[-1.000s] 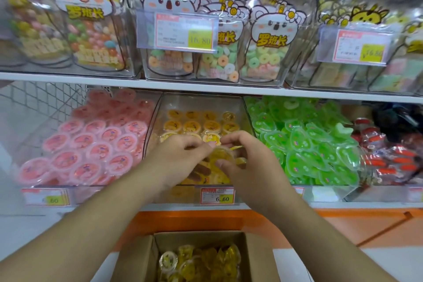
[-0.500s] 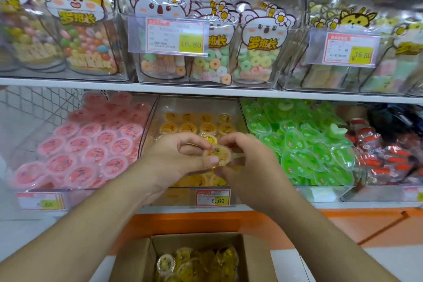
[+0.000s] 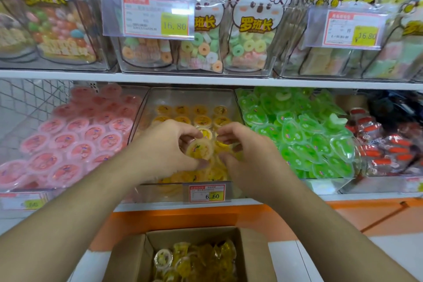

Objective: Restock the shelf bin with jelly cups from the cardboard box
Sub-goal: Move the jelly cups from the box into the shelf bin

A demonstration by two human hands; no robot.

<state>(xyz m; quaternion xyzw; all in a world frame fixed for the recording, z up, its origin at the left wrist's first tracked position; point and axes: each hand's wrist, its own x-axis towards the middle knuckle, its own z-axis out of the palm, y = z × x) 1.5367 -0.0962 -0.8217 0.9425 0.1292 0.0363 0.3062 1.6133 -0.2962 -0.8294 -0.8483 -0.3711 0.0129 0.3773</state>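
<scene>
1. The left hand pinches a yellow jelly cup with curled fingers; earlier both hands met on it.
2. The right hand, fingers curled among loose cups, has shifted toward 3 o'clock.
3. The cup hovers over the shelf bin; the cardboard box sits at 6 o'clock.

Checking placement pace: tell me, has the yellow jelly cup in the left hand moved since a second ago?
Yes. The yellow jelly cup shifted left, judged against the 6.60 price tag.

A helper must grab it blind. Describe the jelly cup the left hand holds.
On the lower shelf, find the clear middle bin, between the pink and green jellies. Above its front, the left hand pinches one yellow jelly cup, tilted lid-forward, unlike the cups lying flat in rows.
</scene>
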